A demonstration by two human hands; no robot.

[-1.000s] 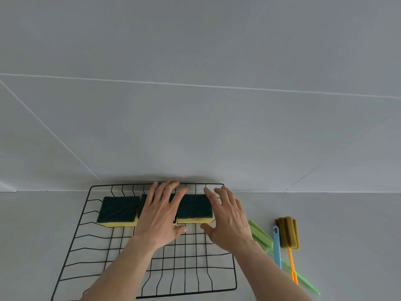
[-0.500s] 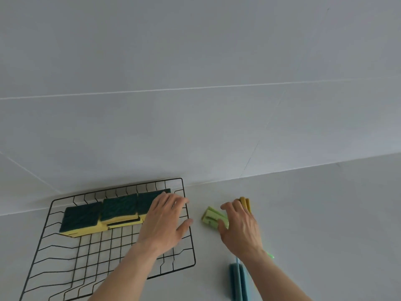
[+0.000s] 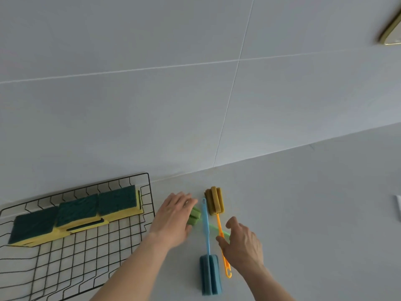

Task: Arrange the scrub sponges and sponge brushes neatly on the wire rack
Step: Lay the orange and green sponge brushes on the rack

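A black wire rack (image 3: 149, 205) lies on the left of the counter. Three green-topped yellow scrub sponges (image 3: 78, 210) sit in a row along its far side. Right of the rack lie three sponge brushes. The green brush (image 3: 194, 216) has its head partly under my left hand (image 3: 173, 218), which rests flat on it with fingers extended. The blue brush (image 3: 209, 274) points its handle away from me and crosses over the green handle. The orange-handled brush (image 3: 213, 200) has a brownish head. My right hand (image 3: 244, 242) hovers with curled fingers at the orange and green handles, gripping nothing visibly.
A tiled wall rises right behind the rack and brushes. A white object (image 3: 398, 209) shows at the right edge of the counter. A gold-rimmed object (image 3: 390, 33) hangs on the wall at the top right.
The view swung right. My left hand left the sponges on the rack and moved onto the green brush head. My right hand shifted from that head to the brush handles.
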